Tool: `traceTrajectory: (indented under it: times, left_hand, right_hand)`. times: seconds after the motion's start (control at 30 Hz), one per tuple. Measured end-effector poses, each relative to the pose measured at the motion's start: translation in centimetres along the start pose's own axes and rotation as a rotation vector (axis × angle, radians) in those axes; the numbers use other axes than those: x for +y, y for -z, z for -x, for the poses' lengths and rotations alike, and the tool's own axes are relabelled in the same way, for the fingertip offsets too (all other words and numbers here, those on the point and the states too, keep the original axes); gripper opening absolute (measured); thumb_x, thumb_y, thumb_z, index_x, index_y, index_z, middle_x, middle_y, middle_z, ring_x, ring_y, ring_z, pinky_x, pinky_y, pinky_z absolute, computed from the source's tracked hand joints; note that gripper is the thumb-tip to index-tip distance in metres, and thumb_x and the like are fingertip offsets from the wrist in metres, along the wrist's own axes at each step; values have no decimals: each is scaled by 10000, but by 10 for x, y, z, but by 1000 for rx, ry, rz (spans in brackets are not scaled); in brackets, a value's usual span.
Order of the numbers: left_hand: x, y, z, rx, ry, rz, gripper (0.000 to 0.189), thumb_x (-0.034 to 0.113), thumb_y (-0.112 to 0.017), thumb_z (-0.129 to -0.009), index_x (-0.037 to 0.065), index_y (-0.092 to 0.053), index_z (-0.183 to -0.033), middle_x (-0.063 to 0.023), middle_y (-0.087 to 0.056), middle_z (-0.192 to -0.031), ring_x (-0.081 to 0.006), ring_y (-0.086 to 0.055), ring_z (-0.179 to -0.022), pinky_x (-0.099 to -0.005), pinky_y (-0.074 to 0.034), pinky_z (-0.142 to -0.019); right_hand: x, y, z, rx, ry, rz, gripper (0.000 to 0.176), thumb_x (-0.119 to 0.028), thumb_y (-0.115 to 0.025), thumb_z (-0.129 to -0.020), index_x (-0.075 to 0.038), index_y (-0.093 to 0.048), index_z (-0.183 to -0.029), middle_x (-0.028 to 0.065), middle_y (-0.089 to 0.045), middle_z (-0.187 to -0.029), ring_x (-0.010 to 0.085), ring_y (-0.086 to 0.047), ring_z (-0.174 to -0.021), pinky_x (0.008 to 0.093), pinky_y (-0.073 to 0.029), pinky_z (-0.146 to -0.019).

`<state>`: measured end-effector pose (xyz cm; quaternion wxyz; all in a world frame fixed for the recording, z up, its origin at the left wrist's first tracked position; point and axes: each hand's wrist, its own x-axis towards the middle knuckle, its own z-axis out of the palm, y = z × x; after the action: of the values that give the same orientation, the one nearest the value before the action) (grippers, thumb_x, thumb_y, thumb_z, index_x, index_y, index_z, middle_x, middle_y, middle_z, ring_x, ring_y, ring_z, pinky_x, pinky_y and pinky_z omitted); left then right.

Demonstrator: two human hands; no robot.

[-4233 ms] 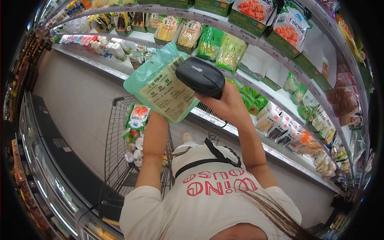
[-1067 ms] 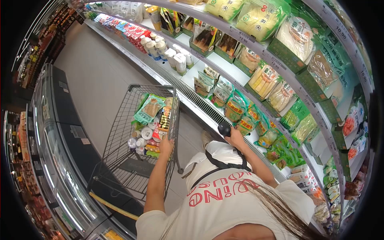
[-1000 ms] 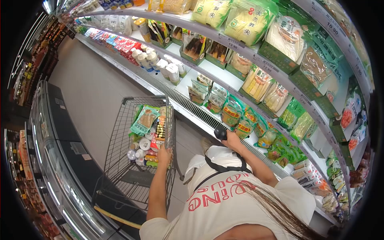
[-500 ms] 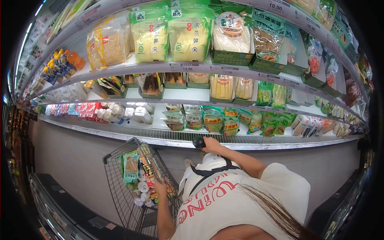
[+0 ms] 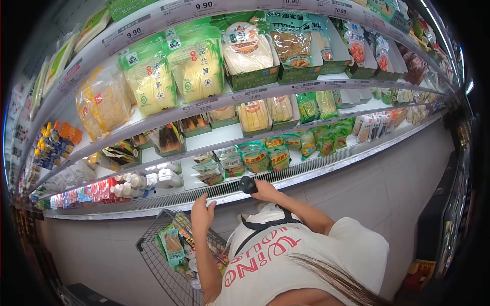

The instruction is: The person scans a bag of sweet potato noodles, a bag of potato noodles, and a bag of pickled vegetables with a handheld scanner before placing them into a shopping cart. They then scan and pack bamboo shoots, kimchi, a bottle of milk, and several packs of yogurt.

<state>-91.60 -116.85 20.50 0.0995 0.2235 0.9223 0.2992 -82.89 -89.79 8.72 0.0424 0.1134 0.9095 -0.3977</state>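
My right hand is closed round a dark black object with a rounded end, held in front of the lowest shelf; its exact kind I cannot make out. My left hand is raised above the cart's far end, with thumb and forefinger apart and nothing visible in it. Below it stands a black wire shopping cart. Inside lie a green food packet and several other packs and white containers, partly hidden by my left forearm.
A chilled shelf unit spans the view ahead. It holds yellow-green bamboo shoot packs, a boxed white pack and several green pouches lower down. A vent grille runs along its bottom edge. Grey floor tiles lie at right.
My left hand has left the cart's contents and risen toward the shelf. My right hand still holds the black object. The view has turned and tilted.
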Motion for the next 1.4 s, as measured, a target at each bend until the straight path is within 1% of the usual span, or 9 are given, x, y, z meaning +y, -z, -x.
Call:
traceTrajectory:
  times: [0.13,0.17,0.23,0.33,0.57,0.77,0.97,1.13,1.4]
  left_hand:
    - [187,79,-114,246,-416,460,317,104,-628,-907,0,-595,-1204,-113,-632,-977,-189,-636,-872,-323,-519,-712]
    - [216,85,-142,391,-573,462,309,74,-629,-882,-6,-592,-1177,-167,-621,-1004,-247,-624,-767,-341,-511,-722]
    - [264,103,-199,756,-814,148,408,70,-644,-844,13,-553,-1238,-148,-580,-1144,-338,-514,-1075,-441,-429,-896]
    - [306,130,-277,916,-633,-69,407,190,-677,-841,63,-595,-1219,-127,-572,-1243,-361,-466,-1157,-502,-364,-950]
    - [323,138,-331,860,-490,-319,231,251,-666,-839,186,-697,-1058,-80,-688,-1044,-345,-528,-1059,-544,-289,-930]
    - [333,127,-305,1090,-869,-121,85,143,-631,-875,122,-675,-946,-77,-681,-971,-275,-596,-918,-497,-348,-918]
    - [324,110,-250,708,-877,862,155,7,-690,-853,49,-587,-961,-48,-647,-983,-115,-584,-789,-260,-473,-653]
    - [292,93,-238,428,-699,785,223,8,-678,-862,50,-608,-1070,-69,-655,-1052,-127,-577,-975,-275,-453,-875]
    - [316,85,-206,743,-1193,734,217,-62,-628,-787,45,-577,-969,-104,-650,-998,-253,-637,-1021,-470,-443,-1017]
  right_hand:
    - [4,15,15,56,-69,-79,488,-272,-735,-706,37,-559,-1039,270,-658,-890,444,-632,-858,478,-510,-773]
    - [3,22,18,63,-91,-91,519,-280,-750,-699,41,-554,-1057,273,-657,-903,441,-632,-864,473,-509,-774]
    - [10,25,23,93,-134,-92,525,-283,-752,-709,32,-564,-1084,263,-666,-934,425,-642,-895,447,-515,-796]
    - [10,46,37,149,-178,-179,543,-280,-757,-712,23,-570,-1122,252,-673,-957,409,-650,-924,429,-517,-814]
    - [22,68,54,238,-248,-231,493,-276,-752,-726,11,-588,-1092,239,-677,-944,418,-643,-912,445,-515,-798]
    - [21,83,50,200,-219,-237,539,-282,-759,-717,17,-577,-1127,255,-673,-962,417,-645,-928,441,-515,-811]
    - [31,80,40,181,-176,-227,499,-265,-756,-718,25,-585,-1085,255,-672,-941,422,-643,-912,449,-514,-801]
    - [27,90,40,164,-153,-243,471,-253,-752,-721,24,-590,-1064,246,-675,-936,419,-642,-911,450,-513,-804]
    - [25,98,37,130,-149,-268,566,-285,-761,-734,34,-566,-1159,261,-670,-982,416,-642,-969,422,-509,-833]
